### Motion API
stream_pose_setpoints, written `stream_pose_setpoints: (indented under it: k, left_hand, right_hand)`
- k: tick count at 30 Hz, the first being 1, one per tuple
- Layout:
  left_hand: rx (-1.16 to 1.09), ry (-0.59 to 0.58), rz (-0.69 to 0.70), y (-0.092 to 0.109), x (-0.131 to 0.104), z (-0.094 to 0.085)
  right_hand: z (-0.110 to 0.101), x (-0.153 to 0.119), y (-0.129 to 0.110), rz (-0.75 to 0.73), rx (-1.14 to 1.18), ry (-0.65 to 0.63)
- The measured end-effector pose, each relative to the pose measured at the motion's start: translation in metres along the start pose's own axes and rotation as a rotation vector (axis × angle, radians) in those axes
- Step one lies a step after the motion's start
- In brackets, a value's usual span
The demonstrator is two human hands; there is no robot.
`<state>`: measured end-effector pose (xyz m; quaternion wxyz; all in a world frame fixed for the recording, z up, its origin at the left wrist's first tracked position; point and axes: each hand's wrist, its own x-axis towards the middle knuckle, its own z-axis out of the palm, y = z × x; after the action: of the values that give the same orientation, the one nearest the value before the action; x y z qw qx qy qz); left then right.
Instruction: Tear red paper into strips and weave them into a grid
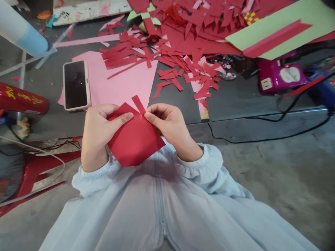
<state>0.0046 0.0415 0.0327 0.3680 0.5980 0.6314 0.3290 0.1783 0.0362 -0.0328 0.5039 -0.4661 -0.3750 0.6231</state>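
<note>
Paper sheet in mid-air by the near edge of the worktop; facing pink paper, a phone and red scraps beyond; curling inward, clamping its upper left with the left hand, pinching beside a red strip with the right hand.

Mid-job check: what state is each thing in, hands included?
Left hand: closed, gripping the red sheet
Right hand: closed, pinching at the red strip's base
Red sheet: held in both hands
Phone: face up, dark
Pink sheet: flat, partly under phone
Red scraps: cut, scattered
Purple device: small light glowing
</note>
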Motion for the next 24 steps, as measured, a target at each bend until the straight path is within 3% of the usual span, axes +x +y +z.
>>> stream_pose_setpoints:
  k: [8, 13, 24]
  left_hand:
    - [-0.015, -0.057, -0.023, -0.003, 0.004, -0.004]
    - [-0.005, -0.016, 0.013, -0.005, 0.004, -0.008]
    - [0.112, -0.220, 0.057, -0.006, 0.013, -0.017]
  right_hand:
    - [0.003, -0.003, 0.002, 0.001, -0.001, 0.023]
    - [0.000, -0.002, 0.000, 0.010, 0.009, -0.006]
    - [-0.008, 0.001, -0.012, 0.041, -0.044, -0.187]
